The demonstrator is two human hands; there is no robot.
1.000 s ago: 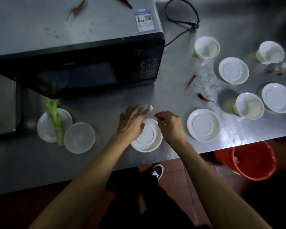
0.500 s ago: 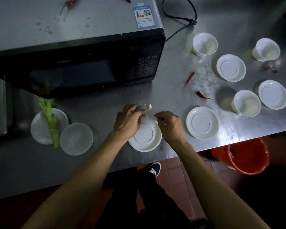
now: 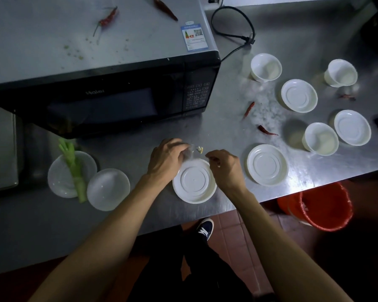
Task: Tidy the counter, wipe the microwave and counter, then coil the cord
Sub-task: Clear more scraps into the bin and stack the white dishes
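My left hand [image 3: 166, 158] grips a small clear plastic piece [image 3: 191, 151] with a yellowish scrap at its tip, just above a white lid [image 3: 194, 182] near the steel counter's [image 3: 216, 131] front edge. My right hand [image 3: 225, 166] hovers beside it, fingers curled, thumb and forefinger pinched close with nothing plainly in them. The black microwave [image 3: 118, 99] stands behind, its top strewn with crumbs and red chillies [image 3: 107, 18]. Its black cord [image 3: 234, 33] loops on the counter at the back.
White cups [image 3: 265, 67] and lids [image 3: 267, 164] are spread over the right counter, with dried chillies [image 3: 266, 130] between them. A green stalk [image 3: 73, 168] lies on a clear lid at left beside another lid [image 3: 108, 189]. An orange bucket [image 3: 323, 205] stands on the floor.
Both hands stay over the white lid with almost no movement; the view has shifted slightly.
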